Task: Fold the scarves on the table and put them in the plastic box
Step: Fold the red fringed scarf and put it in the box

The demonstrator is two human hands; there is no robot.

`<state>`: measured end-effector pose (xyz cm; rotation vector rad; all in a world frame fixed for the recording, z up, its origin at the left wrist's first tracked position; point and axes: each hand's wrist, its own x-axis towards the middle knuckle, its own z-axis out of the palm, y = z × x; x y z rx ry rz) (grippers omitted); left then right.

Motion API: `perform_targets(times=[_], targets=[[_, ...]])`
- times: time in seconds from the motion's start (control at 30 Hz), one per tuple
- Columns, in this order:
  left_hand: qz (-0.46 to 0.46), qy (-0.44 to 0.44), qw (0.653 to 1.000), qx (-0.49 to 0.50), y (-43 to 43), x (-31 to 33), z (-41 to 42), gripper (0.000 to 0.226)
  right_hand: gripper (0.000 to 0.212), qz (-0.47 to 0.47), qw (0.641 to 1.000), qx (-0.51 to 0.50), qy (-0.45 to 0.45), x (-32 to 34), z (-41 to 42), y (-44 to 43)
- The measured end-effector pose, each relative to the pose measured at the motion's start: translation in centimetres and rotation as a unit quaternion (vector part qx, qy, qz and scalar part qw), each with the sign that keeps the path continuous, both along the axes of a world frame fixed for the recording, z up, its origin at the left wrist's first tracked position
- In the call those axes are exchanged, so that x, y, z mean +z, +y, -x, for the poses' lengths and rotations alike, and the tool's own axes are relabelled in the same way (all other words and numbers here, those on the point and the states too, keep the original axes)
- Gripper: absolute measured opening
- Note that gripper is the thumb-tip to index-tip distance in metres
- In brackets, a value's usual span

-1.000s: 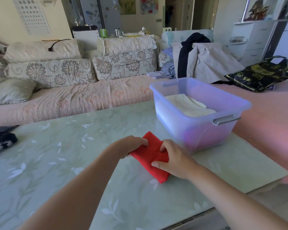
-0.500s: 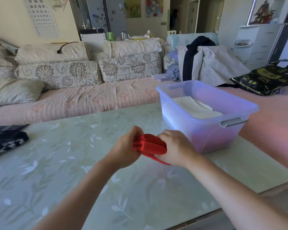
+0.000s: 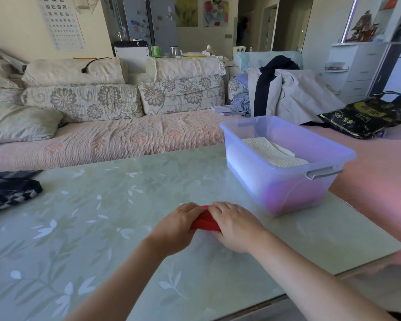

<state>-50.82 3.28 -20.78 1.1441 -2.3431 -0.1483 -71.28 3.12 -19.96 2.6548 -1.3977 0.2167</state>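
So I'm watching the left hand and right hand gripping the red scarf from either side, fingers curled over it, toward the counter's front edge, plastic box sitting near the right edge.

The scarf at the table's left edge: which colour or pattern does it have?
The scarf is dark navy with grey stripes; the head view, the only one, shows it.

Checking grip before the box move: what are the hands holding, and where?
Both hold the folded red scarf: the left hand grips its left end, the right hand its right end, fingers curled over the top.
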Motion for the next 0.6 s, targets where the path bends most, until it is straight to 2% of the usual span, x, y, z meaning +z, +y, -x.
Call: perform_targets(times=[0.2,0.3,0.4,0.5,0.6], targets=[[0.046,0.071,0.996,-0.019,-1.5,7.2,2.3,0.049,0.044,-0.077,0.978,-0.046,-0.19,6.2,1.1,0.6],[0.1,0.124,0.987,-0.027,-3.2,11.7,4.7,0.051,0.039,-0.057,0.959,-0.078,-0.267,11.0,2.5,-0.2],[0.147,0.174,0.974,-0.007,-5.7,15.5,7.5,0.062,0.039,-0.014,0.933,-0.121,-0.338,15.7,4.7,-2.3],[0.146,0.195,0.97,0.01,-9.2,17.5,10.0,0.07,0.039,0.024,0.903,-0.173,-0.392,19.1,7.5,-5.8],[0.08,0.163,0.983,0.026,-12.6,17.4,12.2,0.067,0.042,0.05,0.887,-0.226,-0.401,20.3,10.3,-10.1]])
